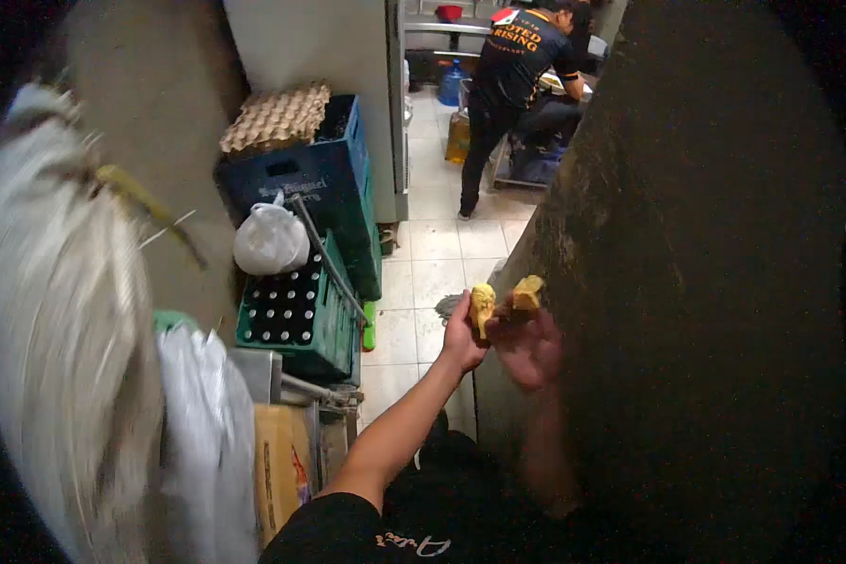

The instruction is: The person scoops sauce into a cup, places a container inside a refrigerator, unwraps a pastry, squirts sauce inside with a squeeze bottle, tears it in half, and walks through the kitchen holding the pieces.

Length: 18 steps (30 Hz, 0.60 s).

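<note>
My left hand [462, 336] is closed around a yellow chunk [482, 306] with a rough, broken-looking top. It looks like food, perhaps bread, but I cannot tell the kind. Close beside it, my right hand [529, 350] pinches a second yellow piece [527, 292] with a paler upper face between the fingertips. The two pieces are held apart, in front of my body. Some of the right hand lies in shadow and is slightly blurred.
On the left stand a green crate of bottles [287, 305], a white plastic bag [272, 239] and a blue crate [296, 174] under egg trays [277, 117]. Large sacks [61, 329] crowd the near left. A dark wall [686, 282] borders the right. A person [517, 75] leans over a table ahead.
</note>
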Each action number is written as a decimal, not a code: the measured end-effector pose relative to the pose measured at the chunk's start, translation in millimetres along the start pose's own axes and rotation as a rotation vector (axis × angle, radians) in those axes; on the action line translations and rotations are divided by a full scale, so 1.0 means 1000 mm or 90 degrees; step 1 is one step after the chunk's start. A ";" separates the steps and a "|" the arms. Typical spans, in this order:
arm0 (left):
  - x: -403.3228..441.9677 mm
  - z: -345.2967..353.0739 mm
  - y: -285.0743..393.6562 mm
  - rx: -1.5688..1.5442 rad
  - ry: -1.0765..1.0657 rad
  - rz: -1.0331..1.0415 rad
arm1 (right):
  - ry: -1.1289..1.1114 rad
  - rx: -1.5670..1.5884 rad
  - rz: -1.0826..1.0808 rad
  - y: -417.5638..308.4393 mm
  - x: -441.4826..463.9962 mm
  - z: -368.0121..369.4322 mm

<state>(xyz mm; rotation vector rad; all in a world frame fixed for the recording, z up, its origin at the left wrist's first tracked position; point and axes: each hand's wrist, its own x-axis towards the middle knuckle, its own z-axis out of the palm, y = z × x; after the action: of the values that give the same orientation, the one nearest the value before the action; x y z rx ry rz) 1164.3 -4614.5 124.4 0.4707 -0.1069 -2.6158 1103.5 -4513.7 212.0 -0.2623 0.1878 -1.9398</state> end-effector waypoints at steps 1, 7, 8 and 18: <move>0.018 -0.017 0.008 0.041 -0.050 -0.021 | 0.027 0.002 0.002 0.007 0.009 -0.003; 0.056 -0.021 0.034 0.105 -0.020 -0.097 | 0.123 0.037 0.082 -0.003 0.095 -0.015; 0.055 -0.015 0.044 0.129 0.010 -0.107 | 0.122 0.028 0.070 -0.007 0.111 -0.013; 0.109 -0.043 0.144 0.172 0.014 -0.242 | 0.095 -0.159 0.026 -0.041 0.185 -0.022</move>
<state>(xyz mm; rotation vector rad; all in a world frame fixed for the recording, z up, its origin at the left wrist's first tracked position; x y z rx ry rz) 1152.4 -4792.8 72.7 0.6698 -0.4036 -2.9819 994.3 -4669.7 218.6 -0.2750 0.5325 -1.8951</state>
